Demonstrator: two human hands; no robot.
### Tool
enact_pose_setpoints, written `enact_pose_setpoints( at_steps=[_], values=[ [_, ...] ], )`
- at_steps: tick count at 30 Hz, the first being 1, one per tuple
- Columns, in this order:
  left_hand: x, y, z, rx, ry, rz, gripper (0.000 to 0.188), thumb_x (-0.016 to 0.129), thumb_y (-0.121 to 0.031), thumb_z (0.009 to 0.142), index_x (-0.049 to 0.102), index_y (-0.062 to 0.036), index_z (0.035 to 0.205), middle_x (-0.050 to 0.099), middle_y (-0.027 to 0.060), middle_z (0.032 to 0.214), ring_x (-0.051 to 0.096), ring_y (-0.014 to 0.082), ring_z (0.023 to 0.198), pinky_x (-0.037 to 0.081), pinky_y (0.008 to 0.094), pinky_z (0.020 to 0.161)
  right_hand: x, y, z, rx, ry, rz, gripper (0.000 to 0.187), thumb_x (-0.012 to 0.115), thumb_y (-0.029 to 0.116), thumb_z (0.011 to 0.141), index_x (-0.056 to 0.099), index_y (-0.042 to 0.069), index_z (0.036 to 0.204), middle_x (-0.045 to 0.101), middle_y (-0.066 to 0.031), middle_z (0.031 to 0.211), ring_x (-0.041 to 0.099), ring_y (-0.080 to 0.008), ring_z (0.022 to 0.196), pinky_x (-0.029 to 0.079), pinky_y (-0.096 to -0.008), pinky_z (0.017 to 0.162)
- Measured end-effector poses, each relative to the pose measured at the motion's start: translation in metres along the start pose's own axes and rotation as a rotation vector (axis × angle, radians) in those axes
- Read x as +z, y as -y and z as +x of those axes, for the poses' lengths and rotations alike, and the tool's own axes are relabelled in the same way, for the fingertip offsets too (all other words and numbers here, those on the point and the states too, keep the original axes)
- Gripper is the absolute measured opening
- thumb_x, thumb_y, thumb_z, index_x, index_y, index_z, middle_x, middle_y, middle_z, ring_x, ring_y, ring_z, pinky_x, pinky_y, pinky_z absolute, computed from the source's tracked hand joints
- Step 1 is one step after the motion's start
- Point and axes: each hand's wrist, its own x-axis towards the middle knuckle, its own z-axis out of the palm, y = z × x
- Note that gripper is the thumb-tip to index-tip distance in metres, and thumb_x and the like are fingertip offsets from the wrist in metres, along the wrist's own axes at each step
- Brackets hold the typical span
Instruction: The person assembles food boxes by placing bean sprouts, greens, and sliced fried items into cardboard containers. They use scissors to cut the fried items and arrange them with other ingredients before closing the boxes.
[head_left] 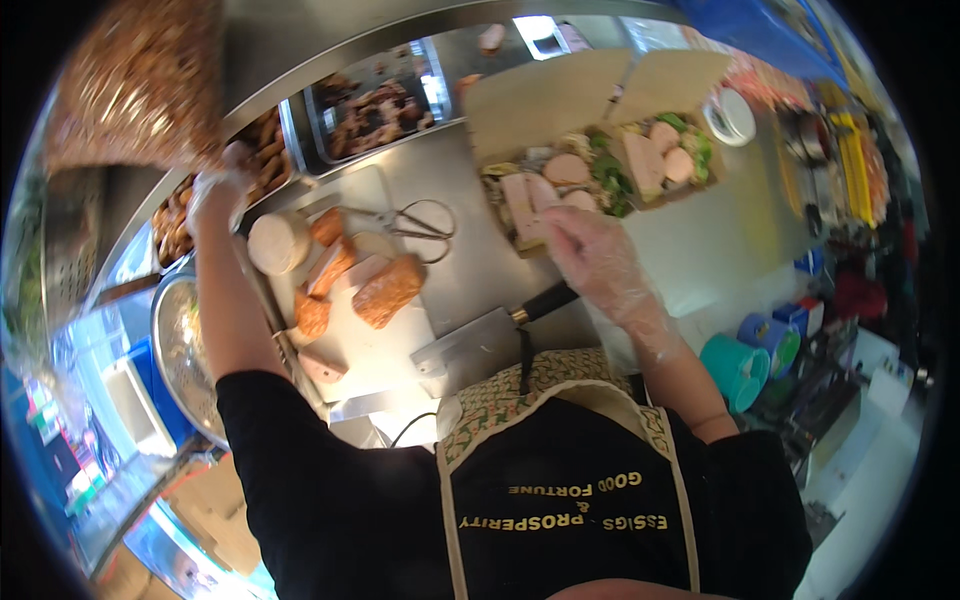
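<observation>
Left hand (218, 193) near tray (292, 138), table's (470, 268) far-left corner; right hand (592, 255) at carton's (530, 100) pale slices (516, 193), toward far edge. Can't judge either grip.

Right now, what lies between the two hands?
In the head view, scissors lie between left hand and right hand, with browned meat pieces and a pale round chunk nearer the left.

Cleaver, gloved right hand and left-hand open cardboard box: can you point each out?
Cleaver (474, 341): head view, on the flat of its blade.
Right hand (594, 252): head view, on its gloved back.
Cardboard box (548, 105): head view, on its raised lid.
</observation>
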Motion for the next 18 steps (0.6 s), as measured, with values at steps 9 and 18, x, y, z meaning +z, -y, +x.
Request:
enact_pose_setpoints(
  at_steps=[9,18],
  values=[
    [-0.019,-0.112,-0.118,0.196,-0.159,-1.199,0.038,0.078,-0.009,0.080,0.063,-0.0126,0.116,0.062,0.0037,0.095,0.062,0.0157,0.084,0.051,0.0279,0.071,-0.067,-0.040,0.006,0.342,-0.149,0.244,0.021,0.062,0.021,0.097,0.069,0.004,0.107,0.068,-0.0062,0.085,0.060,-0.0130,0.073,0.050,-0.0298,0.069],
    [0.013,-0.417,-0.184,0.415,0.743,-1.258,0.039,0.075,-0.010,0.085,0.057,-0.0047,0.119,0.064,0.0065,0.103,0.062,0.0159,0.095,0.052,0.0324,0.087,-0.059,-0.075,0.010,0.372,0.080,0.483,0.035,0.060,0.024,0.096,0.062,0.005,0.125,0.070,-0.0106,0.093,0.066,-0.0196,0.087,0.053,-0.0348,0.080]
  ],
)
